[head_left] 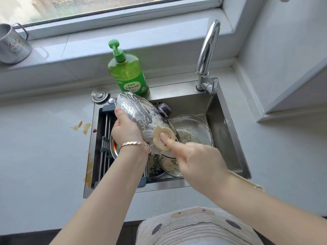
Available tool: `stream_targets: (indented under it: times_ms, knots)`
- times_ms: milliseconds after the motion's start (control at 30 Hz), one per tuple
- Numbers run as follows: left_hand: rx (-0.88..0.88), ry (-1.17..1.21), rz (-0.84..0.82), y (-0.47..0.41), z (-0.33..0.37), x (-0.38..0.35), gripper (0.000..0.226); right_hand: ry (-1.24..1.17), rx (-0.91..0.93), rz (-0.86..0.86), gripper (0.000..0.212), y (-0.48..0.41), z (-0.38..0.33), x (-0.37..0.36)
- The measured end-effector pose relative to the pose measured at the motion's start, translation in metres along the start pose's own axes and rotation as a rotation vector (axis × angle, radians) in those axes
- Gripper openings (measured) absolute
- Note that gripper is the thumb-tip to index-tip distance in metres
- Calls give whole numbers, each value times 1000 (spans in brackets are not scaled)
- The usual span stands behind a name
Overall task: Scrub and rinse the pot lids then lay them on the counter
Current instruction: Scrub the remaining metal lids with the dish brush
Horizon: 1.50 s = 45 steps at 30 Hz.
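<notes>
Suds coat the steel pot lid (139, 114), tilted on edge over the sink (223, 119) so the foam drains into the basin. Left hand (126, 129) clasps its near rim to steady it. Right hand (200, 161) grips the long-handled dish brush (163, 138), forefinger pressing the round head onto the dome for bite. Grimy glass lids (194, 128) wait just beyond the right hand. Rinsing looks not yet begun.

- Soap bottle (127, 75) at the sink's (228, 131) back edge — faucet (208, 55) at its back right corner, plug (99, 94) at its back left.
- Rack (104, 138) across the sink's left side; glass lids (192, 128) inside, to the right.
- Steel lid (134, 112) above them — brush (156, 137) against its near end.
- Cup (13, 45) on the windowsill's (70, 50) left end.
</notes>
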<state>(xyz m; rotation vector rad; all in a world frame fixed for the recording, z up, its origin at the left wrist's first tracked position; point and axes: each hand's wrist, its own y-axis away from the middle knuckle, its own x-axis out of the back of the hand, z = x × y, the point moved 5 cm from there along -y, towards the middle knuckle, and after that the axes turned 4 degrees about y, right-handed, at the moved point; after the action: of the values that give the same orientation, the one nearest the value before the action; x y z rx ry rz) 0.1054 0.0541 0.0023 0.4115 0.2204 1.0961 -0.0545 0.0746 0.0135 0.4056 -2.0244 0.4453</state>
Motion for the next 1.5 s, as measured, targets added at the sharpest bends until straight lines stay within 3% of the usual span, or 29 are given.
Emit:
stream_targets:
  times_ms: [167,333,533,600,733,900,1067,1233,1333,1500]
  knots:
    - [-31,-65,-10,0,3,1,47,-11,24,-5,52,3,-6,3]
    - [55,-74,2,-7,1,8,47,-60,-67,-249,48,20,21,-11]
    - [55,-8,40,-16,8,8,42,-188,7,-89,47,16,11,-10]
    - [59,-11,41,-20,11,12,38,-305,-89,-124,44,12,24,-10]
    - [-3,-60,33,-13,11,12,39,-670,-458,-271,42,-4,56,-29]
    - [-129,-174,-68,-13,16,4,47,-833,-424,-343,44,15,32,-30]
    - [-146,-329,-219,-8,5,-1,50,-857,-581,-335,44,0,49,-41]
    - [-76,-360,-169,-21,7,7,48,-849,-482,-378,45,19,42,-47]
    - [-16,-330,-168,-30,6,12,47,-667,-472,-427,44,20,63,-51]
    - [129,-340,-198,-36,-5,20,49,-719,-844,-206,44,23,105,-47]
